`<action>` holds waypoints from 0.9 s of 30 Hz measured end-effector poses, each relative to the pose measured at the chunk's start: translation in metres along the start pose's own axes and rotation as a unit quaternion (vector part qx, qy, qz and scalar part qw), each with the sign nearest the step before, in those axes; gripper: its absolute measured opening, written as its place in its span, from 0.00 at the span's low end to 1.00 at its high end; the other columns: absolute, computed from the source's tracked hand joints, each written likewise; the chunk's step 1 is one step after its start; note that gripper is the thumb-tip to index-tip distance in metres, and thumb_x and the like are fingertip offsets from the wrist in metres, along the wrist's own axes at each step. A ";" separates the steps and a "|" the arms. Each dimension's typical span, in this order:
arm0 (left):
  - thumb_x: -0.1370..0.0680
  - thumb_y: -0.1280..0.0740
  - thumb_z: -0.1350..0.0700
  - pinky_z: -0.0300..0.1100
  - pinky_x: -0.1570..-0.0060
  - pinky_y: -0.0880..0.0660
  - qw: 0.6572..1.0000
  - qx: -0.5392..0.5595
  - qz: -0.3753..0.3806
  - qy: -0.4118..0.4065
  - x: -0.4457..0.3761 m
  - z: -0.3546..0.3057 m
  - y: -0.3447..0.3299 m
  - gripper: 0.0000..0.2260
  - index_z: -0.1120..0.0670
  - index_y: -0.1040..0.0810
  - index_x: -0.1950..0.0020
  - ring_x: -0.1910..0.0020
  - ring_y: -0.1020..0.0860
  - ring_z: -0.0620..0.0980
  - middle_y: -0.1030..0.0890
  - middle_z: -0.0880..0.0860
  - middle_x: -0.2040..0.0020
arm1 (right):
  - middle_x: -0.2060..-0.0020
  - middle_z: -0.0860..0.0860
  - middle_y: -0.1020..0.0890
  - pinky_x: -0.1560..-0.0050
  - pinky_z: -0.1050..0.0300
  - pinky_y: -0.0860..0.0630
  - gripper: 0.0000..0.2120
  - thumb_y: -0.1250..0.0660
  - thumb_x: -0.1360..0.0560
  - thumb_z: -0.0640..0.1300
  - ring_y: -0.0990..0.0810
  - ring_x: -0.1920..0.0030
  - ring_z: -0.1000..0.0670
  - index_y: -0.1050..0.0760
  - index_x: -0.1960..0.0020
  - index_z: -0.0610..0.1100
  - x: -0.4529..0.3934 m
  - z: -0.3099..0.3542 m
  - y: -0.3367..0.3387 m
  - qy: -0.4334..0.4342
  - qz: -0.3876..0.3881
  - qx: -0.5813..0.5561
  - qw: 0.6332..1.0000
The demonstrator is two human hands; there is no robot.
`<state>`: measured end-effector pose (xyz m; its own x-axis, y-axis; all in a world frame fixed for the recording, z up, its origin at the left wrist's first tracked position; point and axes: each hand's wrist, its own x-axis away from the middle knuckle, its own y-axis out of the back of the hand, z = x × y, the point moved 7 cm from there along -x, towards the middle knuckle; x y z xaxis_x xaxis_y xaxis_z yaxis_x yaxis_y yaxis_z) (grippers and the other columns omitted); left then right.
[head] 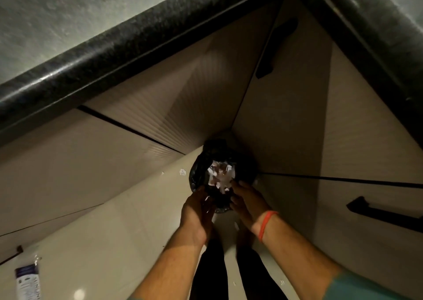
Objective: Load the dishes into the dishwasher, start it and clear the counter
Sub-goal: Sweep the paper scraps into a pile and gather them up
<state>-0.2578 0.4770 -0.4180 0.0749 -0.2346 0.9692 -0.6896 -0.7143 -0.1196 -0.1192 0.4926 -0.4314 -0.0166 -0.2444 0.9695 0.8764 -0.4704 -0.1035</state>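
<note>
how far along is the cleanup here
Done: crumpled paper waste already sits in the black bin bag in the floor corner. In hand: left hand and right hand work at the bag's mouth. Left: a packet lies on the floor. The dishwasher is out of view.

The packet (27,281) on the floor bears print too blurred to read

Dim, grainy wide-angle view with bent edges, soft focus, deep shadows.
</note>
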 end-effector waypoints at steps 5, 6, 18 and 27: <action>0.18 0.37 0.61 0.46 0.37 0.26 1.000 0.012 -0.019 0.010 0.004 0.002 0.004 0.13 0.60 0.21 0.35 0.38 0.21 0.56 0.17 0.58 0.44 | 0.34 0.43 0.26 0.35 0.49 0.30 0.18 0.36 0.18 0.44 0.28 0.30 0.42 0.28 0.30 0.42 0.003 0.001 0.000 -0.003 -0.026 -0.040 0.999; 0.18 0.37 0.61 0.48 0.34 0.27 1.000 0.016 -0.016 0.009 0.005 0.004 0.003 0.13 0.61 0.22 0.34 0.38 0.22 0.57 0.18 0.58 0.45 | 0.32 0.42 0.26 0.36 0.49 0.30 0.17 0.37 0.18 0.45 0.29 0.29 0.41 0.28 0.31 0.42 0.006 0.003 -0.001 0.000 -0.028 -0.051 0.998; 0.17 0.35 0.61 0.41 0.54 0.18 1.000 0.012 0.004 -0.023 0.055 -0.001 -0.016 0.13 0.61 0.20 0.33 0.49 0.16 0.53 0.14 0.59 0.46 | 0.47 0.40 0.19 0.52 0.53 0.23 0.13 0.40 0.17 0.44 0.20 0.50 0.45 0.24 0.38 0.39 0.043 -0.005 -0.004 -0.002 -0.007 -0.190 0.982; 0.19 0.34 0.63 0.49 0.31 0.28 0.990 -0.098 0.022 -0.097 0.141 -0.038 -0.042 0.17 0.53 0.25 0.30 0.37 0.20 0.54 0.17 0.57 0.38 | 0.47 0.37 0.18 0.49 0.53 0.22 0.14 0.45 0.16 0.36 0.18 0.49 0.43 0.26 0.35 0.35 0.128 0.044 -0.011 0.055 -0.001 -0.161 0.985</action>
<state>-0.2458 0.4992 -0.2676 0.1648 -0.3979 0.9025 -0.8203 -0.5633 -0.0986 -0.1099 0.5037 -0.2969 -0.0854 -0.3246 0.9420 0.6785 -0.7113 -0.1836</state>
